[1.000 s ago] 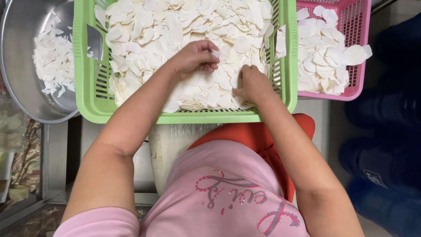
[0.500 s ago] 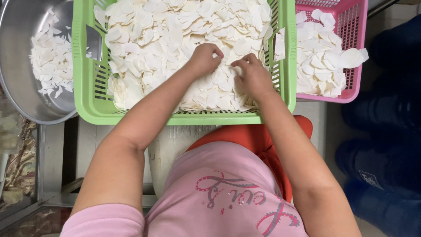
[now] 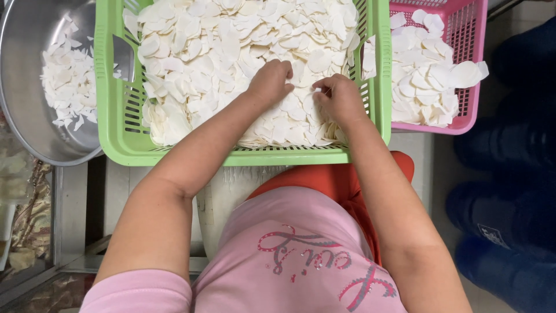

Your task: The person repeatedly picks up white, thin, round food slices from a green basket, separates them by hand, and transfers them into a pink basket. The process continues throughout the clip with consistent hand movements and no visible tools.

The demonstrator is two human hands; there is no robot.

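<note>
A green plastic basket in front of me is heaped with thin white slices. My left hand rests knuckles-up on the pile near its middle, fingers curled into the slices. My right hand lies beside it, a little to the right, with thumb and fingers pinching a slice. The two hands are a short gap apart. What the left fingers hold is hidden under the hand.
A pink basket with more white slices stands at the right, touching the green one. A steel bowl at the left holds smaller white pieces. Dark blue containers stand at the lower right. My lap sits below the basket.
Both hands have moved further into the pile and come closer together near the basket's middle. The view has shifted slightly.
</note>
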